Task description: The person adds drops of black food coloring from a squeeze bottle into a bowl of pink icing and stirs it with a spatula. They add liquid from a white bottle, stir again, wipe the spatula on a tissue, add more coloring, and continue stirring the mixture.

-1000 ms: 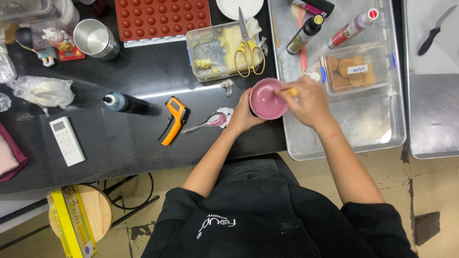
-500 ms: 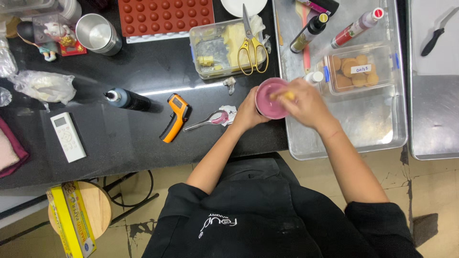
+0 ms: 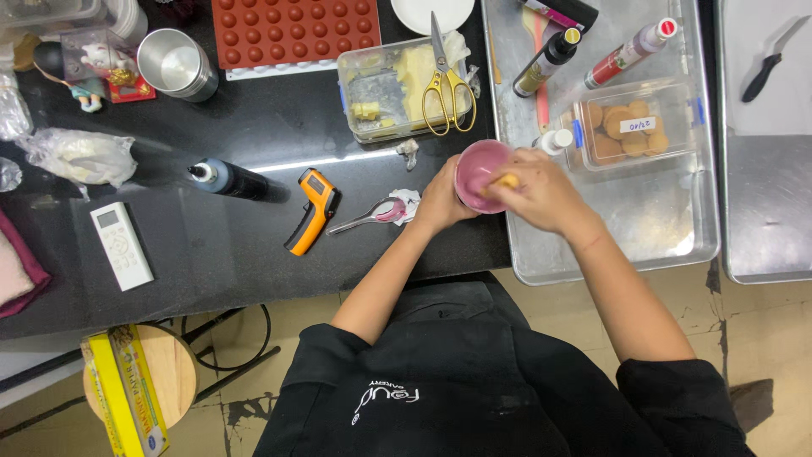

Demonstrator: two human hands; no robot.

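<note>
Right now the left hand [image 3: 440, 203] cups a small pink bowl [image 3: 476, 172] at the edge of the black counter [image 3: 220, 245] — just beside the metal tray [image 3: 643, 211]. Over its rim, the right hand [image 3: 541, 190] pinches a small yellow piece [image 3: 507, 180] — fingers closed. A pink-smeared spoon [image 3: 372, 216] lies near.

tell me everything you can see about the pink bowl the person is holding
The pink bowl is small and round, with a smooth, glossy look like plastic or glazed ceramic; which one I cannot tell. Its inside is coated pink too. It sits tilted at the edge of the black counter, right beside the metal tray. The left hand cups its outer side, while the right hand reaches over its rim, holding a small yellowish piece at the bowl's opening. The hands hide its base.
</note>
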